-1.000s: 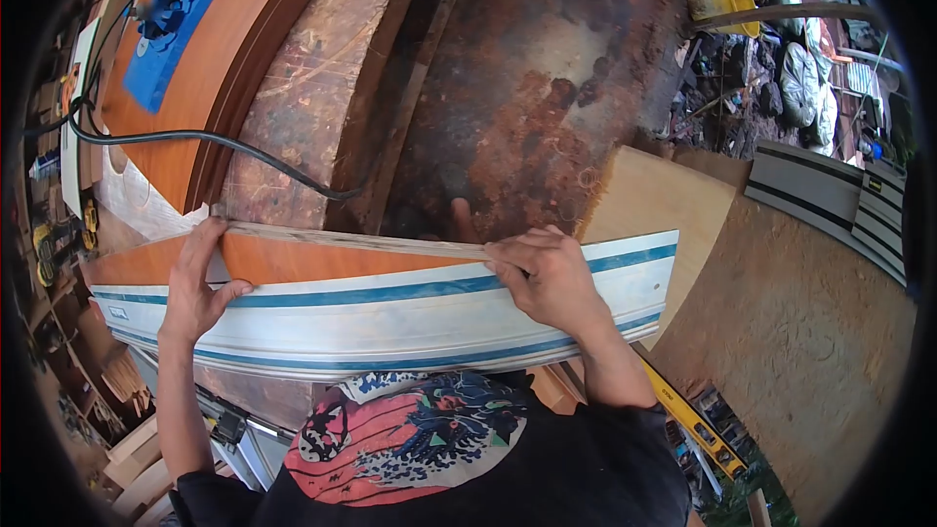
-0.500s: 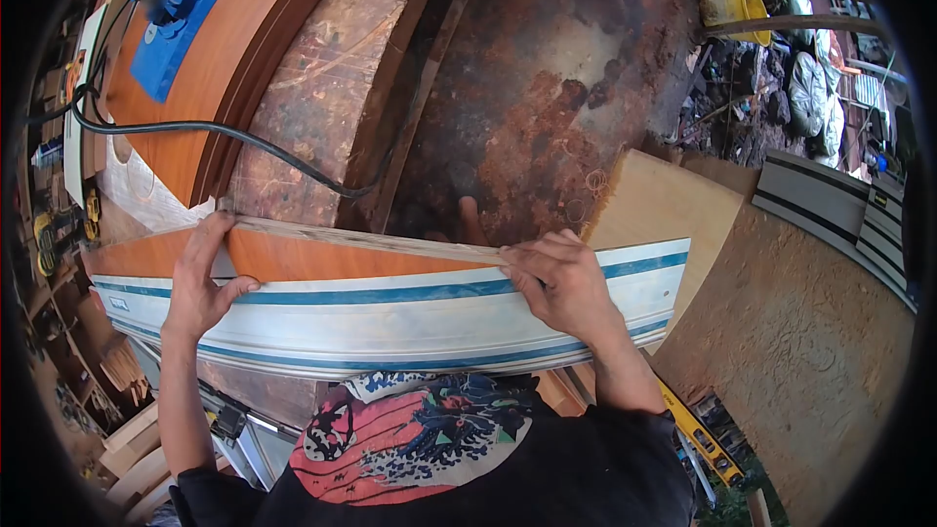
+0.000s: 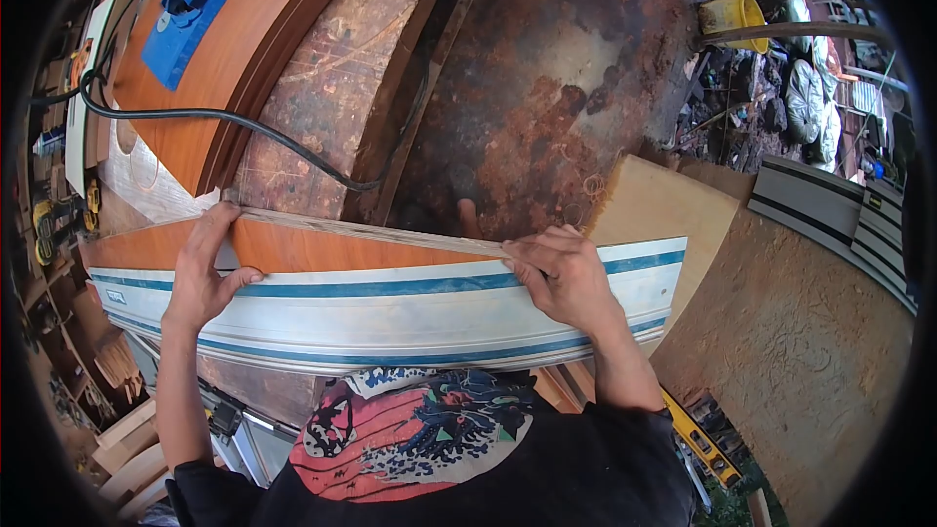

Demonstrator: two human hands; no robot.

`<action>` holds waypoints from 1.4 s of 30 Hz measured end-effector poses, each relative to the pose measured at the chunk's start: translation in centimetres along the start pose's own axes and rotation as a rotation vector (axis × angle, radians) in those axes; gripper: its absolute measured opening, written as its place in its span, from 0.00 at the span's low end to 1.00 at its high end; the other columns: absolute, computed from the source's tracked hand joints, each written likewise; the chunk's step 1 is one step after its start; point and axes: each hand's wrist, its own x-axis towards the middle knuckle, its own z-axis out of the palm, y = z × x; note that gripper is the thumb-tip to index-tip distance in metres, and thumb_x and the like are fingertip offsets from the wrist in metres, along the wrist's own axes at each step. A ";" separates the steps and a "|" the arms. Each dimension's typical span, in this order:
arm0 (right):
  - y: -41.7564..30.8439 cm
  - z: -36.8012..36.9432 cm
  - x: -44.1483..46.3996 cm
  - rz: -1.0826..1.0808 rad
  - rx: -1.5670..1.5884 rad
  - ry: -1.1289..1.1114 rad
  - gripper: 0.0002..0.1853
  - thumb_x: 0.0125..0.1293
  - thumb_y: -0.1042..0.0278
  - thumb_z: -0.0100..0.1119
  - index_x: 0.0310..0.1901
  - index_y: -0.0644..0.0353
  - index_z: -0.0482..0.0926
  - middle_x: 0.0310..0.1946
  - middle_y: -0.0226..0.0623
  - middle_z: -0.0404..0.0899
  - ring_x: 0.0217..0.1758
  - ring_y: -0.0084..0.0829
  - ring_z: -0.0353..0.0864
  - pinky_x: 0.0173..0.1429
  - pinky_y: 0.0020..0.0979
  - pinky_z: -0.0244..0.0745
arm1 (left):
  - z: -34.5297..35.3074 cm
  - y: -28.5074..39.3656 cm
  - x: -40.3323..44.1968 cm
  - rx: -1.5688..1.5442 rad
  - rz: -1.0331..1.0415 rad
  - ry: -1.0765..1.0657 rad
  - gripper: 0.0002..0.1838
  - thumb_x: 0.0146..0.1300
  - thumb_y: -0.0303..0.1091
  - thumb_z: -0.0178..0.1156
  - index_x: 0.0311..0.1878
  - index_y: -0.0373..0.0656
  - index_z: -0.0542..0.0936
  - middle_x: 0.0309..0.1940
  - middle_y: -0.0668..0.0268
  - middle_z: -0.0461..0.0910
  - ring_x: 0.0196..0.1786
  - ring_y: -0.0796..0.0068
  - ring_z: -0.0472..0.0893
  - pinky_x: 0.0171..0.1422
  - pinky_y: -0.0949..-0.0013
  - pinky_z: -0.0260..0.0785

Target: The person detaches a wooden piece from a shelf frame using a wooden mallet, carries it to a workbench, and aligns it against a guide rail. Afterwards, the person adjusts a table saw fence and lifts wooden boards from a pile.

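Head view: left hand spread, fingers over the far edge of the orange-brown wooden board, thumb apart from them near the metal straightedge's upper edge. Right hand bent, fingers at the board's far edge where it narrows against the straightedge, thumb close to them; can't tell if it's pinching. Metal straightedge, whitish with blue stripes, lies lengthwise over the board, on the side next to the person's printed black T-shirt. Board just in front of the torso, its far side showing as a long tapering strip. Beyond left hand: stacked curved wooden pieces with blue jig on top, black cable crossing them. Far right: yellow bucket. Yellow spirit level below right forearm. Yellow-black drill at far left.
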 end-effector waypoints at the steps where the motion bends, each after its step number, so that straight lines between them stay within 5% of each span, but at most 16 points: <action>1: 0.0 0.0 0.0 -0.003 -0.004 -0.003 0.08 0.63 0.75 0.71 0.42 0.66 0.89 0.39 0.43 0.90 0.38 0.40 0.86 0.47 0.37 0.76 | 0.0 0.0 0.0 0.010 0.013 0.009 0.50 0.47 0.54 0.79 0.70 0.38 0.72 0.69 0.46 0.75 0.72 0.40 0.73 0.77 0.49 0.66; 42: -0.6 -0.2 0.4 0.002 -0.022 -0.010 0.08 0.62 0.75 0.71 0.42 0.65 0.89 0.37 0.43 0.89 0.36 0.41 0.85 0.45 0.37 0.76 | -2.1 2.4 2.0 0.141 0.002 -0.148 0.47 0.41 0.41 0.83 0.67 0.36 0.74 0.67 0.51 0.73 0.69 0.44 0.72 0.73 0.51 0.70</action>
